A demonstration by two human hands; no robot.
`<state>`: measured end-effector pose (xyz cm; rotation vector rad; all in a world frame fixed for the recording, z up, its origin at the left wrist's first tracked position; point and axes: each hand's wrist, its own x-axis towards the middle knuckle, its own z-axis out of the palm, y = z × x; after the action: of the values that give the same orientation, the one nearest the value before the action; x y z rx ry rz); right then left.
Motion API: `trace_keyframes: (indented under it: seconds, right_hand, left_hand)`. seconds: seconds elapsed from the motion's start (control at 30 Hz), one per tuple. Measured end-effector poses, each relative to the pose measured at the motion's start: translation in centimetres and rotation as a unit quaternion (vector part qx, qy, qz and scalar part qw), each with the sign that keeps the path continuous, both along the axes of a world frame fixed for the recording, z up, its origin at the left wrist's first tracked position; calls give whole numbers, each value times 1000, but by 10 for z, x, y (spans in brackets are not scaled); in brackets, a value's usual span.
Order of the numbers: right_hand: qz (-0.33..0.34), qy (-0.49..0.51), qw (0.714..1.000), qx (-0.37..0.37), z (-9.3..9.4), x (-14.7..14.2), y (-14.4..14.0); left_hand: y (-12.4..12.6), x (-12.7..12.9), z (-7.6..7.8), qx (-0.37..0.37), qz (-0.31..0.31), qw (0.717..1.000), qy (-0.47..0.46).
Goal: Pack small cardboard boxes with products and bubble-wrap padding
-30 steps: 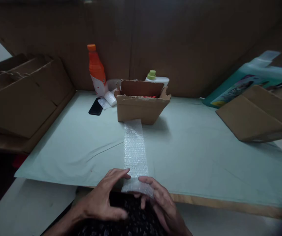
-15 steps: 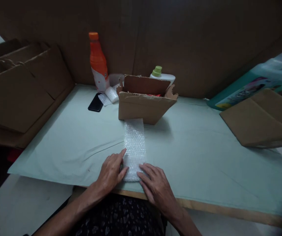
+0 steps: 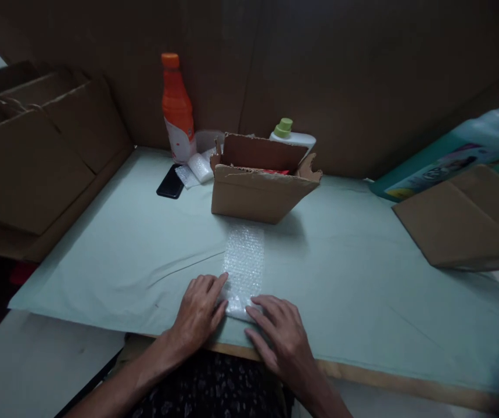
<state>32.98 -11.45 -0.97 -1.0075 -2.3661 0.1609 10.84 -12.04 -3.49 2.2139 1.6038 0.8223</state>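
Bubbled clear plastic, one strip of bubble wrap (image 3: 244, 264), lies on pale green table paper (image 3: 354, 278). The left hand (image 3: 197, 313) and right hand (image 3: 279, 335) press its near end, fingers flat, gripping nothing. One torn cardboard box (image 3: 260, 188) and two bottles stand behind.

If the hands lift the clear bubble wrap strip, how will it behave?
The clear bubble wrap strip would probably flop: it lies thin and flat on the pale green table cover. It looks light and may unroll once the left hand and right hand release it.

my left hand (image 3: 197, 313) flat on near end of bubble wrap strip (image 3: 244, 267) | my right hand (image 3: 277, 331) flat beside it, fingertips touching wrap | open cardboard box (image 3: 258, 191) just beyond strip | green mat (image 3: 362, 278) underneath
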Motion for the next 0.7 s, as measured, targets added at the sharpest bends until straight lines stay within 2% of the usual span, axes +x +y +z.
trace_keyframes:
  seconds: [0.07, 0.2, 0.27, 0.4, 0.5, 0.6, 0.7]
  right_hand:
    - [7, -22, 1000, -14, -4, -2, 1]
    - [17, 24, 995, -98, -9, -3, 7]
    - [11, 42, 992, -116, -7, -2, 8]
    - [-29, 26, 999, -36, -3, -1, 9]
    - [-5, -24, 1000, -12, -3, -6, 16]
    - [6, -21, 1000, -22, -4, -10, 25]
    - [19, 17, 994, -102, -3, -6, 29]
  left_hand:
    - [-1, -2, 6, 19, -26, 999, -20]
    - [-12, -10, 16, 1, -120, 990, -69]
    - [-12, -11, 16, -23, -112, 990, -83]
    - [8, -8, 6, -16, -36, 998, -52]
    - [22, -7, 4, 2, 3, 1000, -10]
    - [17, -10, 8, 9, -34, 999, -30]
    - [3, -13, 12, -17, -85, 994, -67]
